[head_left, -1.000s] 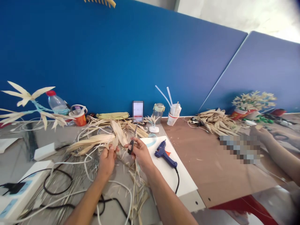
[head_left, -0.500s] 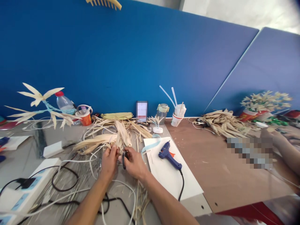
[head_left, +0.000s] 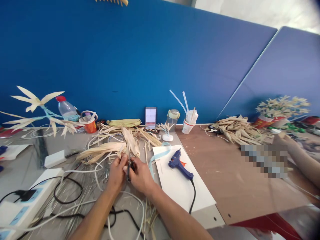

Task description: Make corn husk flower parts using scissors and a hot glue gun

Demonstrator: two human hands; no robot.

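My left hand is closed in a pinch on a pale dried corn husk, mostly hidden by the fingers. Close beside it, my right hand grips black-handled scissors, whose blades point away from me next to the left fingertips. Whether the blades touch the held husk I cannot tell. Just beyond both hands lies a heap of loose dry husks on the grey table.
Right of my hands, a blue glue gun rests on white paper. White and black cables and a power strip spread at left. Husk flowers stand behind them. A co-worker's arm reaches in at far right.
My right hand and the scissors have shifted slightly left, closer to my left hand. The camera view has moved a little.
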